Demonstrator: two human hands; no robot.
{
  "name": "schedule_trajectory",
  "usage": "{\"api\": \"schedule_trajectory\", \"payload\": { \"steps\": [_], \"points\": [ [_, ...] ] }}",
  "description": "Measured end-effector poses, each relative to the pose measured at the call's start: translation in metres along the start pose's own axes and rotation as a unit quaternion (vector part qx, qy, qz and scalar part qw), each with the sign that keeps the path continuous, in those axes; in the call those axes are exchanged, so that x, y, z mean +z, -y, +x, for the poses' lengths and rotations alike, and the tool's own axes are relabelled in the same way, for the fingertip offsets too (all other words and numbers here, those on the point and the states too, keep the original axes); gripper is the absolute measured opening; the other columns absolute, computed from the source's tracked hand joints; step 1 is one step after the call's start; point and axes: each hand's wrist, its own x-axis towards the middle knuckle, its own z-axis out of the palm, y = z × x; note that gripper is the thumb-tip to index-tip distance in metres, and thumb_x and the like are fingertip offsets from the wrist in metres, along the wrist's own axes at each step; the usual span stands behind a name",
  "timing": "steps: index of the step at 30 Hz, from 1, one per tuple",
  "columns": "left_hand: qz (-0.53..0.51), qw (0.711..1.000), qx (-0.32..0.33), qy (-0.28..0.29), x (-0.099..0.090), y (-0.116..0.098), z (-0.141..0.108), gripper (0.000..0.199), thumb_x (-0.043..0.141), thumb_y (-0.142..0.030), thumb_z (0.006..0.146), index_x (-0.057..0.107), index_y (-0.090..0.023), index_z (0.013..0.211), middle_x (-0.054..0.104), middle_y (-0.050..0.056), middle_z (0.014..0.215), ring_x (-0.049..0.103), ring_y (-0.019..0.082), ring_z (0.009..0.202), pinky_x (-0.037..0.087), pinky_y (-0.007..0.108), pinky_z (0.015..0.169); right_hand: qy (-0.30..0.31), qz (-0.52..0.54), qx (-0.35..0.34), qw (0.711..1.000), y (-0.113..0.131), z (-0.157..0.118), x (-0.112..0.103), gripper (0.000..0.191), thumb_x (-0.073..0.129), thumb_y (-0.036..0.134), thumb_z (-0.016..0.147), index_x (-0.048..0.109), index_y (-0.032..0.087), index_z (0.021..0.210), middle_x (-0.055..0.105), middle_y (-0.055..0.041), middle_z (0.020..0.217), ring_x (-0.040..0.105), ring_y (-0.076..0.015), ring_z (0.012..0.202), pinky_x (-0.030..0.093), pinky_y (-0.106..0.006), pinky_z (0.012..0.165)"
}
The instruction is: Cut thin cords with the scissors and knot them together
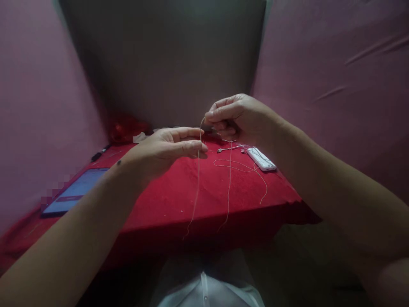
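Cord [198,170] pinched by raised right hand [228,115], left hand [179,145] lower.

Pink wall [35,85] at left of frame, pink wall [335,85] at right, dark grey wall [166,59] across top: limits on three sides. Passage over red cloth-covered worktop [153,204], lower centre-left, between left forearm [105,200] and thin pale hanging thread [198,183]. Narrow gap from there to second thin pale strand [229,183]. Centre-right obstructed by looped pale thread [265,187], white cable [219,150], white rounded rectangular device [262,159]. Flat blue-screened tablet [76,189] blocks left edge; shiny red bundle [128,128] stands at upper left-centre, behind left hand [159,149].
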Motion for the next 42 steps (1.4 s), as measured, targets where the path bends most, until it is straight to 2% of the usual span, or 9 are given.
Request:
{"api": "schedule_trajectory", "payload": {
  "steps": [3,5,10,15,20,26,32,38,42],
  "points": [
    [-0.047,0.998,0.039,0.018,0.007,-0.004,0.006,0.027,0.063,-0.024,0.071,0.065,-0.015,0.096,0.066,0.009,0.090,0.062,0.018,0.086,0.048,0.024,0.069,0.002,-0.002,0.004,1.000,-0.005,0.000,0.001,0.022,0.063,0.012,0.068,0.048,0.016,0.052,0.040,0.0039,0.044,0.032,-0.0038,0.034,0.023,-0.018,0.031],
    [-0.085,0.995,0.050,0.032,0.011,-0.005,0.010,0.021,0.061,-0.025,0.074,0.065,-0.013,0.090,0.065,0.009,0.087,0.061,0.016,0.080,0.048,0.025,0.071,0.013,-0.011,0.007,1.000,-0.009,0.000,0.002,0.019,0.063,0.013,0.067,0.050,0.015,0.053,0.042,0.0029,0.043,0.032,-0.0042,0.034,0.021,-0.018,0.031],
    [-0.042,0.999,-0.010,0.015,0.011,0.000,0.012,0.016,0.061,-0.030,0.075,0.060,-0.015,0.071,0.048,-0.002,0.056,0.040,0.004,0.043,0.035,0.018,0.043,0.025,-0.026,0.018,0.999,-0.020,-0.001,-0.001,0.013,0.063,0.014,0.066,0.054,0.013,0.057,0.040,0.0038,0.042,0.028,-0.0036,0.035,0.017,-0.018,0.031],
    [0.035,0.997,-0.059,0.045,0.001,0.009,0.013,0.022,0.057,-0.035,0.078,0.060,-0.016,0.068,0.037,-0.004,0.048,0.031,0.004,0.039,0.020,0.017,0.036,0.044,0.017,0.061,0.997,-0.039,-0.003,-0.007,0.011,0.064,0.015,0.065,0.054,0.013,0.061,0.037,0.0058,0.043,0.025,-0.0030,0.037,0.016,-0.017,0.033],
    [-0.118,0.986,-0.085,0.076,-0.010,0.030,0.023,0.021,0.057,-0.033,0.078,0.059,-0.014,0.069,0.031,-0.006,0.046,0.026,0.002,0.036,0.021,0.016,0.036,0.048,0.120,0.085,0.988,-0.066,0.000,-0.010,0.013,0.065,0.018,0.067,0.053,0.013,0.063,0.037,0.0067,0.044,0.025,-0.0027,0.037,0.017,-0.017,0.036],
    [-0.286,0.958,-0.020,-0.001,-0.006,0.062,0.045,0.017,0.054,-0.028,0.082,0.058,-0.012,0.078,0.029,-0.008,0.045,0.020,0.000,0.032,0.019,0.014,0.034,0.003,0.281,0.058,0.958,-0.121,0.019,0.000,0.015,0.065,0.025,0.069,0.060,0.012,0.075,0.050,0.0033,0.052,0.035,-0.0027,0.039,0.023,-0.016,0.039],
    [-0.349,0.931,-0.042,-0.099,-0.013,0.091,0.056,0.012,0.054,-0.021,0.081,0.058,-0.010,0.084,0.044,-0.005,0.051,0.030,0.002,0.036,0.026,0.015,0.037,-0.099,0.310,0.076,0.942,-0.163,0.034,0.015,0.017,0.067,0.024,0.063,0.060,0.012,0.072,0.050,0.0031,0.050,0.034,-0.0023,0.037,0.019,-0.016,0.036],
    [-0.294,0.946,-0.038,-0.131,-0.022,0.106,0.057,0.022,0.056,-0.019,0.076,0.056,-0.008,0.095,0.055,0.001,0.065,0.040,0.004,0.043,0.034,0.018,0.043,-0.162,0.239,0.069,0.955,-0.177,0.038,0.030,0.016,0.064,0.026,0.064,0.054,0.013,0.064,0.044,0.0055,0.045,0.029,-0.0030,0.034,0.014,-0.018,0.034],
    [-0.143,0.982,-0.036,-0.122,-0.017,0.112,0.055,0.034,0.053,-0.024,0.077,0.051,-0.008,0.107,0.057,0.002,0.063,0.046,0.008,0.044,0.034,0.020,0.044,-0.187,0.136,0.035,0.972,-0.184,0.039,0.034,0.015,0.058,0.025,0.070,0.056,0.013,0.063,0.046,0.0044,0.046,0.033,-0.0040,0.039,0.022,-0.018,0.038]
  ]
}}
